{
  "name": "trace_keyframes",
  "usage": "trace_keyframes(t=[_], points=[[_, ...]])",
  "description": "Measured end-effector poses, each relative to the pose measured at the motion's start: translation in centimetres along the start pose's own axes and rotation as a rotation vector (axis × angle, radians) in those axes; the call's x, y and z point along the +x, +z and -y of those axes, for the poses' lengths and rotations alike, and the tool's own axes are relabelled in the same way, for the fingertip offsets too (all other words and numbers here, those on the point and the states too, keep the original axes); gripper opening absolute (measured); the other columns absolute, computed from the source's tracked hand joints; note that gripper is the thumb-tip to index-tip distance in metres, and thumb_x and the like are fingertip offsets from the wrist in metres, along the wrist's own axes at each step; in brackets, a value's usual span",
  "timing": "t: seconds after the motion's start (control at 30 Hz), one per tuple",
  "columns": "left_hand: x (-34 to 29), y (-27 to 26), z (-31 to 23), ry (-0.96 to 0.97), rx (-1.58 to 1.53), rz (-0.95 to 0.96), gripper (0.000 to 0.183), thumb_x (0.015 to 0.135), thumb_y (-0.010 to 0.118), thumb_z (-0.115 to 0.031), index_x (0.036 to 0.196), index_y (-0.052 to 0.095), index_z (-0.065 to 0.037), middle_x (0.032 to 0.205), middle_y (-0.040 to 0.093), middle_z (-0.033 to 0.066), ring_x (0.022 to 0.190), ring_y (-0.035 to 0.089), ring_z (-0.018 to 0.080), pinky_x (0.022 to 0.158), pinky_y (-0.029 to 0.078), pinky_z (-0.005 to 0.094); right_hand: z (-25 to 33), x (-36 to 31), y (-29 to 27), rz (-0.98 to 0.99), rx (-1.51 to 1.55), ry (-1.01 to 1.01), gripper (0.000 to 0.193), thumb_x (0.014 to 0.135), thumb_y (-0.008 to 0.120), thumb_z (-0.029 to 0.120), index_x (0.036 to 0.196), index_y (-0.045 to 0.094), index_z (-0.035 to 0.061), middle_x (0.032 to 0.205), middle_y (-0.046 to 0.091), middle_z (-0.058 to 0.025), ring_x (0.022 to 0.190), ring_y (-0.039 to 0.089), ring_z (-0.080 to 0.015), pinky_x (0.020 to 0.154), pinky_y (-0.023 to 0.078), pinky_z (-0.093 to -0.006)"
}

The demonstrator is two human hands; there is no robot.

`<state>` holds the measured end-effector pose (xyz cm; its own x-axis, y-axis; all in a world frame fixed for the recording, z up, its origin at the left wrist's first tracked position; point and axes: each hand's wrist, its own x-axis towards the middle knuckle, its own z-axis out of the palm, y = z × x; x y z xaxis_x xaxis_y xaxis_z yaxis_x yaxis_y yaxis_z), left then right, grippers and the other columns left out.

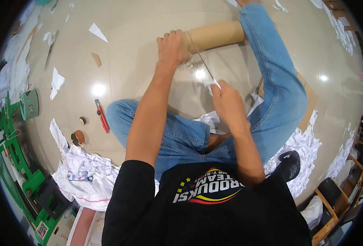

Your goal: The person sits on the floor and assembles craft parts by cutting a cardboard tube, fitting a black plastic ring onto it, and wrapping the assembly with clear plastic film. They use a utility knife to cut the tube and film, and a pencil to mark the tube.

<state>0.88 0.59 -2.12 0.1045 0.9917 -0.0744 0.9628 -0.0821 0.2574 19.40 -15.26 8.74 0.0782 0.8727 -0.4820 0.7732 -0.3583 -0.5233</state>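
Note:
A brown cardboard tube (pixel 219 34) lies on the floor in front of me, its right part against my jeans leg. My left hand (pixel 173 47) is closed around its left end. Across the tube, just right of that hand, runs a long thin saw blade (pixel 204 59). White wrapping covers the blade's near end, and my right hand (pixel 228 101) is shut on it. Pale dust (pixel 193 65) is scattered on the floor below the cut line. The blade's teeth are too fine to make out.
Left of my knee lies a red box cutter (pixel 102 116), near a brown tape roll (pixel 78 137). Scissors (pixel 49 51) and paper scraps (pixel 57 83) are farther left. Heaped white cloth (pixel 87 174) and a green metal frame (pixel 15 149) stand at left; flattened cardboard (pixel 308 98) is at right.

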Motion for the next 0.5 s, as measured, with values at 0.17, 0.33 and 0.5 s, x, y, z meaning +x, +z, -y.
trace_keyframes(t=[0.17, 0.33, 0.5], points=[[0.4, -0.6, -0.1, -0.039, -0.046, 0.035, 0.068, 0.056, 0.092, -0.021, 0.118, 0.069, -0.004, 0.117, 0.071, 0.0162, 0.107, 0.069, 0.0385, 0.091, 0.053, 0.0496, -2.5, -6.9, -2.6, -0.015, 0.119, 0.044, 0.036, 0.108, 0.051, 0.033, 0.115, 0.067, 0.0013, 0.093, 0.072, -0.0330, 0.097, 0.067, -0.0584, 0.087, 0.050, -0.0631], [-1.6, 0.3, 0.1, 0.047, -0.219, -0.214, 0.079, 0.068, 0.089, -0.014, 0.139, 0.057, 0.000, 0.139, 0.058, 0.0198, 0.124, 0.060, 0.0388, 0.103, 0.051, 0.0507, -4.8, -4.8, -2.4, -0.168, 0.172, 0.027, 0.035, 0.110, 0.052, 0.034, 0.118, 0.064, 0.0028, 0.097, 0.073, -0.0327, 0.100, 0.066, -0.0579, 0.086, 0.050, -0.0630], [-3.5, -0.2, 0.7, -0.021, -0.536, -0.226, 0.101, 0.067, 0.097, -0.023, 0.150, 0.047, 0.005, 0.152, 0.048, 0.0237, 0.137, 0.054, 0.0413, 0.116, 0.048, 0.0483, -7.3, -3.0, -1.0, -0.138, 0.121, 0.045, 0.036, 0.111, 0.051, 0.034, 0.130, 0.056, 0.0037, 0.108, 0.072, -0.0364, 0.106, 0.065, -0.0591, 0.088, 0.050, -0.0634]])
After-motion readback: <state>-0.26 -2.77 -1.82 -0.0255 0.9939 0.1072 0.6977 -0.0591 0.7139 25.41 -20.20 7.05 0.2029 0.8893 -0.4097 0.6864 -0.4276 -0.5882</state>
